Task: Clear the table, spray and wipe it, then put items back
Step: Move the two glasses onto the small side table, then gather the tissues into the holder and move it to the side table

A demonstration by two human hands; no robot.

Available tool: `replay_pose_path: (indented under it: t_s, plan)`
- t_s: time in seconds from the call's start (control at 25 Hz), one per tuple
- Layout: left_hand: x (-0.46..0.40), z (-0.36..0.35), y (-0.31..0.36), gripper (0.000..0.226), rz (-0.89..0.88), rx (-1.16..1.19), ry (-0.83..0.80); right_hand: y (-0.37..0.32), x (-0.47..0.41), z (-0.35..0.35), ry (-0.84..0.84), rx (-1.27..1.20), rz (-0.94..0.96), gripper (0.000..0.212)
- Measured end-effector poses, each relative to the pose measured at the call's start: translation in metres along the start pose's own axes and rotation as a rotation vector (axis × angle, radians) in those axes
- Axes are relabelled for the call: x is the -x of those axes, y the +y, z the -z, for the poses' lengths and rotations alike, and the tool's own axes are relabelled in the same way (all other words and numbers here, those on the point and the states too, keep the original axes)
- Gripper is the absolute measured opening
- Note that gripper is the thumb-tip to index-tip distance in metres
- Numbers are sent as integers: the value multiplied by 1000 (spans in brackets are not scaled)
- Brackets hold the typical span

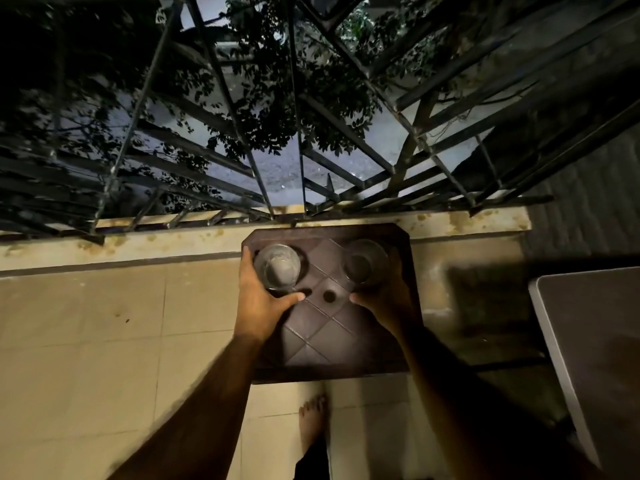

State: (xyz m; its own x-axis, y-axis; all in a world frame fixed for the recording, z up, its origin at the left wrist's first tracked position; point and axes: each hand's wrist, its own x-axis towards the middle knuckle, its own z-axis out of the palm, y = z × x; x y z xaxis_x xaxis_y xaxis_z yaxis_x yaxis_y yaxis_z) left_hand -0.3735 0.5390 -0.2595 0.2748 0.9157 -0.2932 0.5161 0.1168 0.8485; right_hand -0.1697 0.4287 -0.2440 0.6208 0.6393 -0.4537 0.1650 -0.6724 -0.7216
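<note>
On a dim balcony, left hand and right hand each grip a clear drinking glass on the dark brown plastic table; clearing appears underway, lifting both likely next.

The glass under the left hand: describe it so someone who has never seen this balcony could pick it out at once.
Find the dark, diamond-patterned stool standing against the ledge below the railing. Two clear glasses sit on its far half, each gripped by one of the hands. The glass meant is the one the left hand holds, brighter and pale grey inside, while the other glass in the right hand lies in shadow.
</note>
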Motion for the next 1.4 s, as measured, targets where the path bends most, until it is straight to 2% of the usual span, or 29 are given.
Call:
replay_pose_path:
  t_s: [0.08, 0.16, 0.2, 0.28, 0.36, 0.48, 0.64, 0.76, 0.84, 0.92, 1.0, 1.08, 1.16, 1.4]
  plan:
    - [11, 6, 18, 130, -60, -102, 9, -17, 17, 21, 17, 8, 145, 115]
    - [30, 12, 45, 117, -144, -245, 5, -33, 40, 48, 65, 31, 343, 90]
    - [41, 13, 59, 103, -199, -308, -3, -40, 54, 63, 80, 45, 376, 80]
    - [66, 8, 95, 76, -317, -373, -52, -46, 88, 95, 134, 53, 274, 67]
    - [93, -7, 135, 60, -397, -370, -127, -34, 116, 129, 166, 48, 126, 61]
    - [150, -50, 206, 49, -612, -340, -244, -10, 169, 202, 216, 98, 115, 59]
    - [259, -121, 282, 36, -870, -360, -472, 46, 271, 304, 466, 34, 136, 42]
    - [334, -175, 301, 36, -1004, -359, -598, 107, 348, 362, 594, 3, 13, 43]
    - [383, -211, 308, 37, -1059, -350, -698, 153, 402, 394, 684, -63, -98, 34]
    - [421, -240, 310, 38, -1121, -365, -794, 197, 445, 409, 726, -122, -143, 26]
    - [452, -264, 310, 38, -1160, -417, -877, 238, 483, 419, 763, -115, -270, 33]
    - [468, -280, 309, 38, -1177, -462, -942, 263, 508, 422, 721, -187, -414, 33]
    - [476, -295, 308, 37, -1194, -496, -996, 279, 528, 414, 703, -213, -495, 32]
    - [497, -349, 311, 41, -1216, -563, -1121, 306, 549, 394, 806, -249, -633, 39]
